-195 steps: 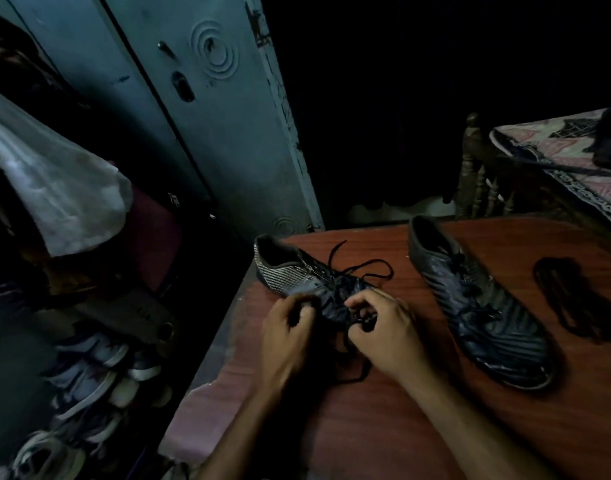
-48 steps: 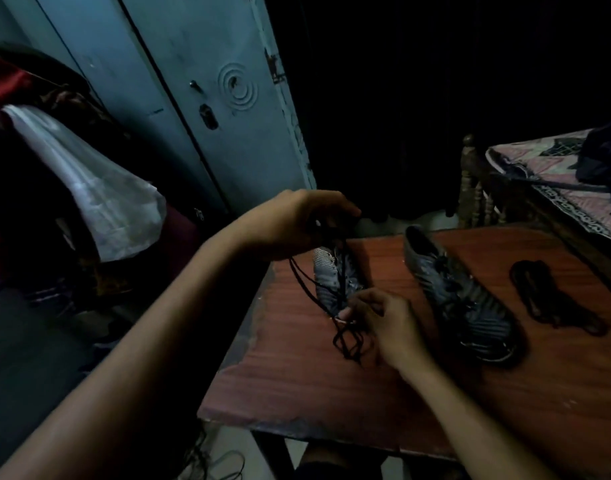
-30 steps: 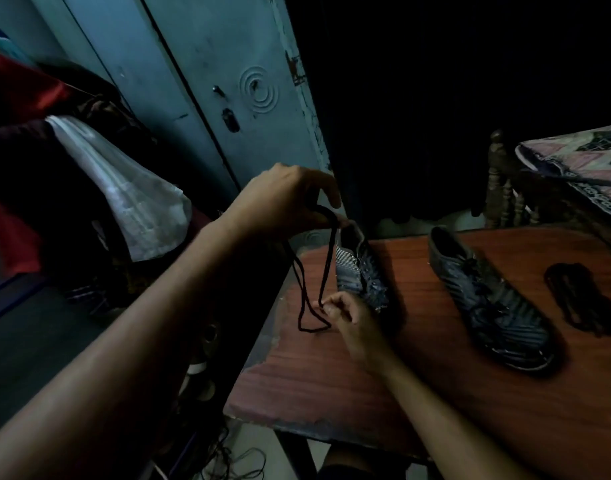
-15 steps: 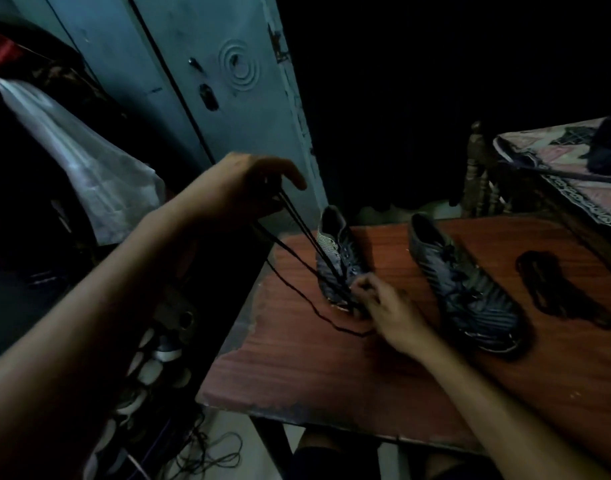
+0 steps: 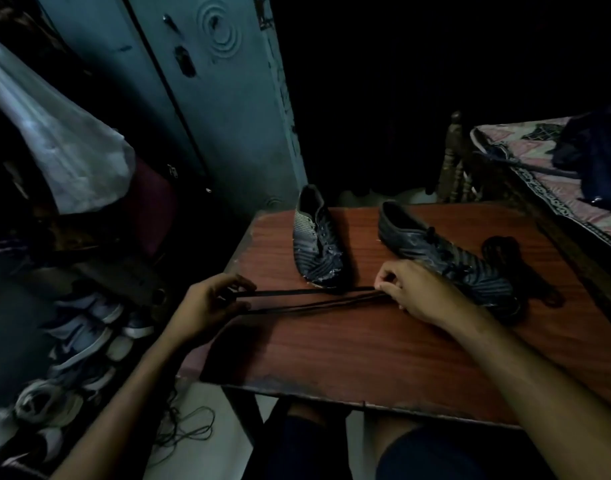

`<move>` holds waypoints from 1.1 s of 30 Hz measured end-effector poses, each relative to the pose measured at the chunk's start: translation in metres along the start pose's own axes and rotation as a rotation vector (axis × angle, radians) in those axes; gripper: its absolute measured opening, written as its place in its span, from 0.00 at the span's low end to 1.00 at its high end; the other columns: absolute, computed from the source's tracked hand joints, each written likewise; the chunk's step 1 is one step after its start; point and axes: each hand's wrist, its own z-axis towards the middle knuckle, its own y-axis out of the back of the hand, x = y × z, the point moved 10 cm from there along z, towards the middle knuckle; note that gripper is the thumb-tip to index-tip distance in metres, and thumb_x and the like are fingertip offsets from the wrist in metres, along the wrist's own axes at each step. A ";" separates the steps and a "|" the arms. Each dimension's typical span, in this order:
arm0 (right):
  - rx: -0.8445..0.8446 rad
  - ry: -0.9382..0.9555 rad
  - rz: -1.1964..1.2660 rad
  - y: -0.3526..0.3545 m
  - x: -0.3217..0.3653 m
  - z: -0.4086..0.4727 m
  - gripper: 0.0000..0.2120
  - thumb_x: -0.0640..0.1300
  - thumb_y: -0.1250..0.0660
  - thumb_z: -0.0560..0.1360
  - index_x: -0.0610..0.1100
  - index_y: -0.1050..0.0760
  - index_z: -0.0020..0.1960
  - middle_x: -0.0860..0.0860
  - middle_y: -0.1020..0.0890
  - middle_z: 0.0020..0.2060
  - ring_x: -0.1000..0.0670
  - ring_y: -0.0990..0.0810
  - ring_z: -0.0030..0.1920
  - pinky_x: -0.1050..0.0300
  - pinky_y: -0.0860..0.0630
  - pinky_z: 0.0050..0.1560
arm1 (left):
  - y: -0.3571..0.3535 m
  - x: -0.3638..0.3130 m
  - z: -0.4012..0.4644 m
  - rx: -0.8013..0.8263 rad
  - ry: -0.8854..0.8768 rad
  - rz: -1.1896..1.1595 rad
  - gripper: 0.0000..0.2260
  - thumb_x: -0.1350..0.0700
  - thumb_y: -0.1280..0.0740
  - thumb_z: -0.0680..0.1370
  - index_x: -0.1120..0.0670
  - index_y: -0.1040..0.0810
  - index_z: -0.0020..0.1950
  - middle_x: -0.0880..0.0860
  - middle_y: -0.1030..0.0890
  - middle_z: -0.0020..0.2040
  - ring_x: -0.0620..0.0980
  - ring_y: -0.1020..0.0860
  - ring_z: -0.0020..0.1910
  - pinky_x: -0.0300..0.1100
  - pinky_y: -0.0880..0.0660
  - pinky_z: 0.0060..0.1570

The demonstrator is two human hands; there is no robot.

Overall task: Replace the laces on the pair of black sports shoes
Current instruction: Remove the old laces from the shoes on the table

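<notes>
Two hands: left hand (image 5: 207,303) and right hand (image 5: 413,289) pinch black lace (image 5: 311,297) taut
Shoes: unlaced shoe (image 5: 316,247), laced shoe (image 5: 446,261) on counter (image 5: 349,351)

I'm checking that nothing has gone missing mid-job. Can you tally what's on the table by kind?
Black sports shoes: 2 (one unlaced, one still laced)
Removed lace, stretched between the left hand and right hand: 1
Bundle of dark laces by the laced shoe: 1
Total: 4

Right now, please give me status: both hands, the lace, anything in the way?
Left hand and right hand pinch the black lace, stretched doubled between them. Near shoe unlaced; far shoe laced. Nothing blocking.
</notes>
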 end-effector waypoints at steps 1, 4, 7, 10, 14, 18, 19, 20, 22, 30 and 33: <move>0.021 0.002 -0.028 -0.003 0.002 0.000 0.05 0.47 0.33 0.81 0.47 0.19 0.49 0.60 0.27 0.33 0.63 0.30 0.33 0.69 0.36 0.30 | -0.003 0.005 -0.006 -0.017 0.010 0.007 0.10 0.62 0.22 0.74 0.50 0.15 0.52 0.40 0.16 0.50 0.39 0.17 0.49 0.31 0.23 0.48; 0.065 -0.004 -0.072 -0.011 0.004 0.000 0.06 0.48 0.32 0.80 0.48 0.19 0.49 0.56 0.21 0.41 0.57 0.25 0.42 0.63 0.35 0.37 | -0.007 0.014 -0.013 -0.045 -0.003 0.052 0.10 0.62 0.23 0.75 0.49 0.15 0.50 0.35 0.17 0.49 0.37 0.18 0.47 0.29 0.24 0.45; 0.040 -0.022 -0.070 -0.011 -0.005 -0.001 0.05 0.48 0.32 0.80 0.49 0.19 0.49 0.52 0.19 0.47 0.55 0.26 0.46 0.59 0.34 0.44 | -0.014 0.022 -0.016 -0.012 0.006 0.078 0.10 0.62 0.22 0.74 0.47 0.15 0.49 0.37 0.15 0.45 0.36 0.17 0.46 0.30 0.22 0.45; 0.043 0.063 -0.156 -0.015 -0.002 -0.003 0.05 0.48 0.32 0.80 0.49 0.19 0.50 0.53 0.18 0.48 0.53 0.23 0.49 0.62 0.36 0.45 | -0.017 0.021 -0.022 -0.057 0.005 0.088 0.10 0.62 0.22 0.74 0.47 0.13 0.49 0.39 0.14 0.45 0.35 0.17 0.45 0.29 0.23 0.45; 0.071 0.255 -0.261 -0.016 0.012 0.003 0.04 0.47 0.32 0.80 0.47 0.21 0.49 0.55 0.22 0.45 0.51 0.25 0.52 0.63 0.36 0.48 | -0.007 0.037 -0.034 -0.213 0.118 -0.037 0.09 0.59 0.22 0.75 0.45 0.12 0.49 0.41 0.14 0.47 0.41 0.16 0.42 0.34 0.22 0.44; -0.017 0.370 -0.282 0.017 0.032 0.023 0.04 0.47 0.29 0.78 0.46 0.20 0.47 0.55 0.21 0.43 0.53 0.27 0.51 0.59 0.29 0.51 | 0.010 0.040 -0.036 -0.327 0.141 -0.283 0.07 0.62 0.23 0.74 0.51 0.12 0.49 0.46 0.12 0.47 0.46 0.14 0.47 0.36 0.20 0.48; -0.032 0.402 -0.296 0.024 0.040 0.029 0.04 0.46 0.29 0.78 0.46 0.20 0.47 0.54 0.20 0.43 0.53 0.27 0.51 0.59 0.29 0.51 | 0.013 0.040 -0.036 -0.328 0.144 -0.297 0.07 0.62 0.24 0.75 0.52 0.12 0.50 0.47 0.12 0.46 0.47 0.14 0.47 0.37 0.19 0.47; -0.045 0.425 -0.316 0.029 0.046 0.036 0.04 0.46 0.29 0.77 0.46 0.20 0.47 0.54 0.20 0.43 0.53 0.27 0.51 0.60 0.31 0.50 | 0.014 0.040 -0.036 -0.326 0.162 -0.295 0.08 0.63 0.24 0.75 0.51 0.12 0.50 0.48 0.12 0.45 0.48 0.14 0.46 0.40 0.18 0.46; -0.059 0.447 -0.367 0.031 0.055 0.054 0.05 0.47 0.29 0.77 0.45 0.20 0.47 0.53 0.19 0.43 0.51 0.26 0.52 0.61 0.32 0.49 | 0.017 0.044 -0.038 -0.333 0.195 -0.289 0.09 0.63 0.24 0.76 0.51 0.12 0.51 0.48 0.12 0.44 0.49 0.13 0.43 0.44 0.17 0.45; -0.025 0.577 -0.495 -0.005 0.127 0.128 0.03 0.44 0.34 0.79 0.45 0.23 0.51 0.49 0.20 0.49 0.49 0.27 0.56 0.53 0.26 0.49 | 0.026 0.053 -0.061 -0.257 0.177 0.173 0.07 0.56 0.21 0.73 0.47 0.12 0.49 0.39 0.17 0.42 0.32 0.20 0.40 0.23 0.29 0.41; 0.037 0.567 -0.488 -0.036 0.148 0.159 0.03 0.42 0.36 0.80 0.45 0.25 0.48 0.48 0.21 0.48 0.49 0.27 0.55 0.51 0.25 0.47 | 0.030 0.058 -0.067 -0.192 0.189 0.309 0.06 0.51 0.23 0.75 0.43 0.12 0.51 0.41 0.20 0.40 0.38 0.22 0.38 0.33 0.29 0.37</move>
